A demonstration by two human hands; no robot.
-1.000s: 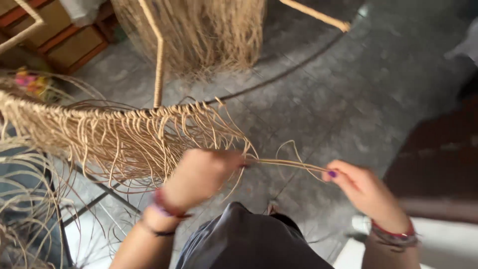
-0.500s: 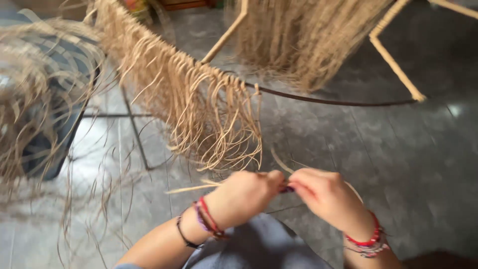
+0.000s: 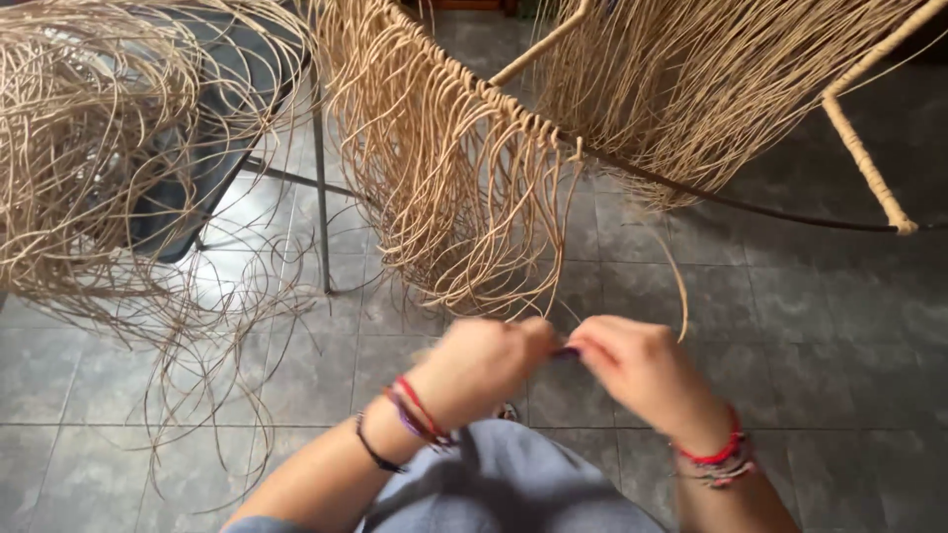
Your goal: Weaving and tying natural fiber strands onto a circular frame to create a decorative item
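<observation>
Between the two pinching hands, low in view, a thin rattan strand arcs up from the right hand. Left hand meets it fingertip to fingertip, both closed on the strand. Just above hangs the fringe from a dark metal rod.

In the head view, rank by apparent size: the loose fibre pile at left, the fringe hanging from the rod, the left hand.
1. Loose fibre pile, largest.
2. Hanging fringe.
3. Left hand, smallest, though it is nearest the camera. The right hand looks about alike.
</observation>
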